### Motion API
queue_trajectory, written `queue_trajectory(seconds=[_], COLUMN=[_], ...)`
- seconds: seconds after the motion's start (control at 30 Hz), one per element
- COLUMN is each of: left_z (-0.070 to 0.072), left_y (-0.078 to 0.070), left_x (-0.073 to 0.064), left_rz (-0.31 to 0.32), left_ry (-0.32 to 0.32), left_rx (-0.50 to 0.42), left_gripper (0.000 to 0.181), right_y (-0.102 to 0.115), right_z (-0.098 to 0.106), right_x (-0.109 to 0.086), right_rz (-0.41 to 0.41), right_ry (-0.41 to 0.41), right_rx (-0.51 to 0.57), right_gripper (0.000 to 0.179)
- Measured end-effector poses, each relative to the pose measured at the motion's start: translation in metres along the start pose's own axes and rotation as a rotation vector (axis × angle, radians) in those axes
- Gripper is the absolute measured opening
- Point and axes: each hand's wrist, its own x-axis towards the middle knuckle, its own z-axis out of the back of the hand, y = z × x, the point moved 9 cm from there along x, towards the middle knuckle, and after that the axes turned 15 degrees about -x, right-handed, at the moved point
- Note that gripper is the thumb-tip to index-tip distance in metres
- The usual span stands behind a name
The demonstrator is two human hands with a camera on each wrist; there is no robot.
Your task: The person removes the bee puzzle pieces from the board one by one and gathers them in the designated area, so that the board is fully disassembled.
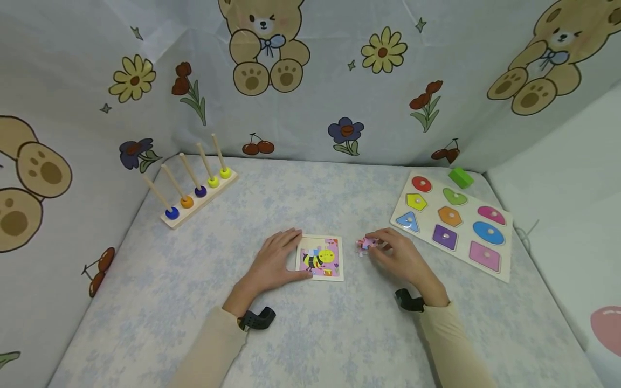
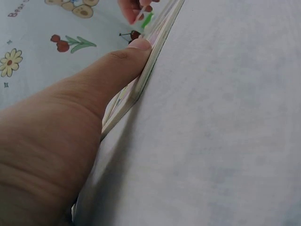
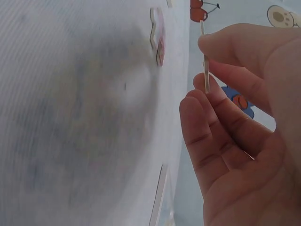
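A small wooden bee jigsaw puzzle (image 1: 318, 261) lies in its pale frame on the table, with bare wood at its upper left. My left hand (image 1: 275, 261) holds the frame at its left side, fingertips by the far corner and thumb (image 2: 127, 59) on the near rim. To the right of the frame, my right hand (image 1: 400, 256) pinches a thin jigsaw piece (image 3: 206, 61), seen edge-on, between thumb and fingers. Another pink jigsaw piece (image 3: 158, 37) lies on the table beside that hand. In the head view the pink pieces (image 1: 365, 244) overlap near the fingertips.
A wooden shape board (image 1: 458, 223) with colourful knobbed shapes lies at the right, a green block (image 1: 461, 178) at its far edge. At the back left stands a peg rack (image 1: 206, 199) with one ring on each peg. A printed cloth backdrop (image 1: 310, 118) rises behind the table.
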Motion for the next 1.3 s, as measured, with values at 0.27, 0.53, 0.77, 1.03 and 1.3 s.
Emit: queue_trajectory(seconds=[0.27,0.53,0.77,1.03,1.3], left_z=[0.000,0.000,0.000,0.001,0.002], left_y=[0.001,-0.001,0.001,-0.003,-0.002], left_x=[0.000,0.000,0.001,0.001,0.001], left_rz=[-0.002,-0.004,-0.001,-0.039,-0.040], left_ry=[-0.001,-0.003,0.001,-0.018,-0.022], left_rx=[0.007,0.005,0.021,0.009,0.016], left_gripper=[0.104,0.104,0.103,0.102,0.102], right_y=[-0.021,-0.028,-0.031,-0.036,-0.035], right_z=[0.004,0.001,-0.006,-0.011,-0.011], right_x=[-0.014,-0.020,-0.021,-0.020,-0.016], right_rz=[-0.036,-0.021,-0.017,-0.052,-0.045], right_ry=[-0.002,-0.007,0.004,0.054,0.084], right_rx=[-0.033,-0.041,-0.052,-0.062,-0.045], right_gripper=[0.031,0.030,0.028,0.027,0.031])
